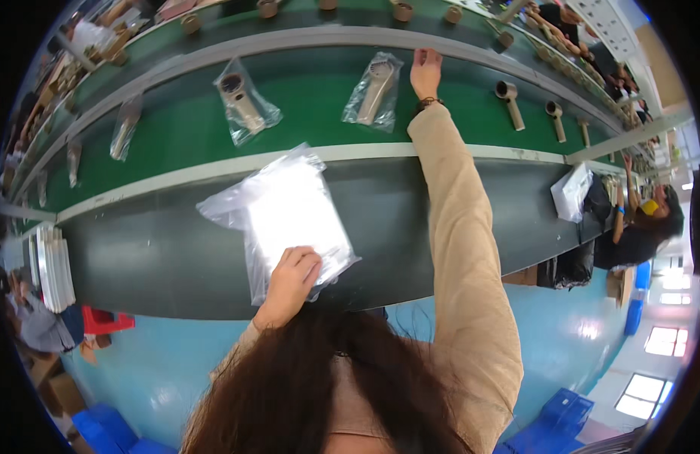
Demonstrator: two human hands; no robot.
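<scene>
Steadying the stack of clear plastic bags (pixel 297 200) seems to be the part of the left hand (pixel 291 280): it lies on the lower part of the pile, near the centre of the frame, fingers together and loosely bent. Whether it pinches a bag or only presses, I cannot tell. The stack rests on the dark counter (pixel 161 261), slightly askew, with a loose flap spreading toward the left.

The right hand (pixel 426 74) is stretched over the green belt (pixel 312 113) at upper centre, fingers bent narrow near the far rail (pixel 320 35); whether they hold anything cannot be made out. Just left of it lies a bagged device (pixel 376 92), with a beige handle and a round head. A bare device (pixel 509 104) lies toward the upper right, well apart from that hand.

For clean handling, the left hand should press lightly, so that a top bag can be parted without dragging the pile. The right hand is best lifted clear of the bagged device, since thin film could snag on fingers or on the bracelet (pixel 428 104). A bare device would probably go in most neatly if gripped by its handle and slid straight, so the film neither bunches nor tears.
</scene>
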